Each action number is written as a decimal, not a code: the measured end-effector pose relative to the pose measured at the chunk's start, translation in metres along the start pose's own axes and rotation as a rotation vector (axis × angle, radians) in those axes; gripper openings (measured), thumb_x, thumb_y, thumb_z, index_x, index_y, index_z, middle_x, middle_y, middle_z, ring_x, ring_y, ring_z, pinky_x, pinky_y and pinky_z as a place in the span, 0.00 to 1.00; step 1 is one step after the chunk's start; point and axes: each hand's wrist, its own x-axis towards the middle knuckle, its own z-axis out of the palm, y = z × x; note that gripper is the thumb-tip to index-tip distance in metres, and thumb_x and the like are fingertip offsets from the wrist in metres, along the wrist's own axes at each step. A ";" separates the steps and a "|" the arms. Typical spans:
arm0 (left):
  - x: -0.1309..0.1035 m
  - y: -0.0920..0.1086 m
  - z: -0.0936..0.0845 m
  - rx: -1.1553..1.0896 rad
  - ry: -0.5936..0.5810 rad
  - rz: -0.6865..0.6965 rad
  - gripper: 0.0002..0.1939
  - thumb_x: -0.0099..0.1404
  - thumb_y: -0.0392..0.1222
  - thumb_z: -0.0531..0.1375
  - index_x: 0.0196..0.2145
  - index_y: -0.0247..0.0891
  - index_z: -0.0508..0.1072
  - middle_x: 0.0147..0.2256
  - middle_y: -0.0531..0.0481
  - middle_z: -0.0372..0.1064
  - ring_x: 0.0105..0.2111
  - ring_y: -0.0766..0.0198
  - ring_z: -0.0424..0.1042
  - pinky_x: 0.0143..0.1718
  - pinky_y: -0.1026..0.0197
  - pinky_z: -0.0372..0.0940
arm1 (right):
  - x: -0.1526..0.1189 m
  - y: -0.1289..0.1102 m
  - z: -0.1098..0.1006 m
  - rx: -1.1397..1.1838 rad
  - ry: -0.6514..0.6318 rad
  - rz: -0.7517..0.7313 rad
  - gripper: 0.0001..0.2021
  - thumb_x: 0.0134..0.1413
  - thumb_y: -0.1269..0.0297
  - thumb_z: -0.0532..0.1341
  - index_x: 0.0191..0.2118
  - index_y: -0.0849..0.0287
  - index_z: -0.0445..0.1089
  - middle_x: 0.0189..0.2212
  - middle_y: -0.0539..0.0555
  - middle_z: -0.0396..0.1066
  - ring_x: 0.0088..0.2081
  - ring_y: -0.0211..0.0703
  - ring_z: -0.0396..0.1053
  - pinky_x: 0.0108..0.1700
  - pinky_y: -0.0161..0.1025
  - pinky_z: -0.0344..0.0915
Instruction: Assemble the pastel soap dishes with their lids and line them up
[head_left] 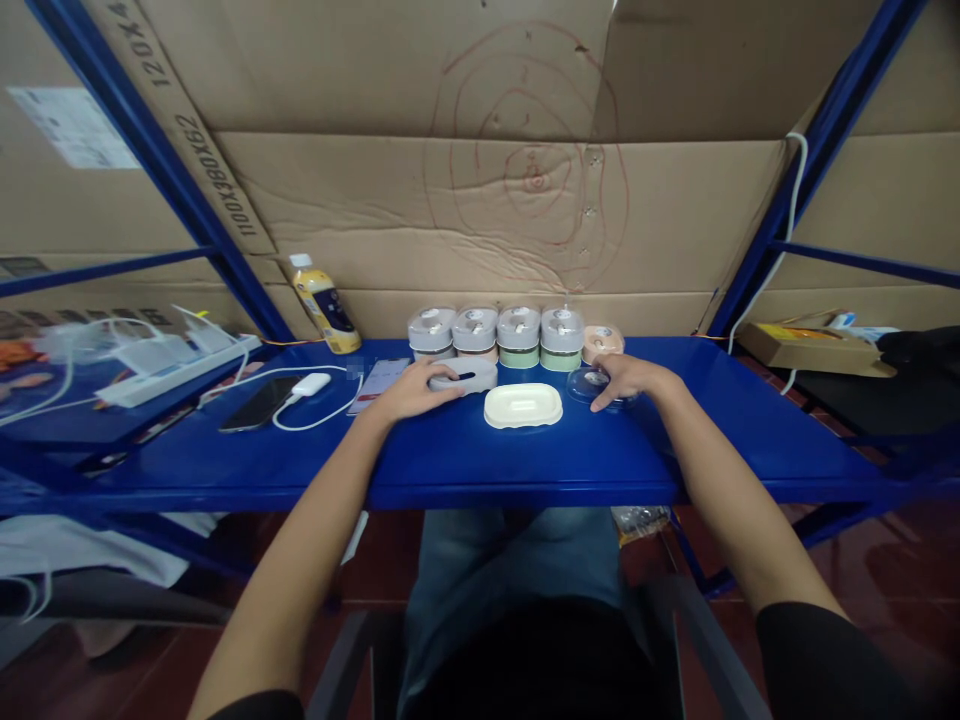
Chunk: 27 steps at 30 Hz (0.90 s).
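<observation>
My left hand (421,391) has its thumb and fingers around the left end of a pale grey oval piece (480,377) with a dark slot, which lies on the blue table. On the other side, my right hand (628,377) grips a clear plastic lid (583,386) between thumb and fingers, low over the tabletop. Between both hands sits a cream oval tray (523,405), touched by neither. Behind them stands a row of several small containers with clear lids (519,326). Their bases are grey, pink and green. A pink container (604,341) ends the row at the right.
A yellow drink bottle (327,305) leans at the back left. A phone (259,404), a white charger (310,384) with cable and a printed sheet (381,378) lie left. A power strip (180,370) is farther left; an open cardboard box (814,350) is right.
</observation>
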 end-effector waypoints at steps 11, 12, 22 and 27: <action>-0.006 0.031 0.006 -0.200 0.119 0.165 0.26 0.66 0.63 0.65 0.53 0.44 0.81 0.56 0.41 0.76 0.61 0.44 0.73 0.68 0.40 0.63 | 0.003 0.002 0.000 0.026 0.010 -0.033 0.37 0.22 0.52 0.82 0.47 0.52 0.80 0.47 0.58 0.82 0.53 0.68 0.78 0.57 0.55 0.73; -0.006 0.039 0.011 -0.238 0.094 0.213 0.26 0.67 0.62 0.65 0.54 0.44 0.80 0.58 0.41 0.75 0.62 0.45 0.72 0.69 0.40 0.63 | 0.003 0.002 0.001 0.018 0.013 -0.034 0.37 0.23 0.52 0.82 0.48 0.52 0.80 0.48 0.58 0.82 0.54 0.69 0.77 0.58 0.56 0.73; 0.001 0.069 0.043 -0.301 -0.179 0.407 0.34 0.65 0.60 0.70 0.63 0.41 0.75 0.66 0.38 0.69 0.69 0.42 0.67 0.72 0.42 0.60 | -0.003 -0.006 -0.003 -0.087 -0.036 -0.046 0.42 0.33 0.50 0.82 0.59 0.54 0.77 0.56 0.59 0.81 0.57 0.65 0.78 0.60 0.51 0.73; 0.003 0.066 0.045 -0.365 -0.165 0.269 0.53 0.56 0.59 0.76 0.71 0.38 0.62 0.69 0.35 0.66 0.67 0.39 0.68 0.70 0.40 0.62 | -0.012 -0.013 -0.011 -0.065 0.025 -0.106 0.44 0.41 0.44 0.79 0.63 0.57 0.74 0.55 0.62 0.80 0.55 0.64 0.78 0.59 0.53 0.74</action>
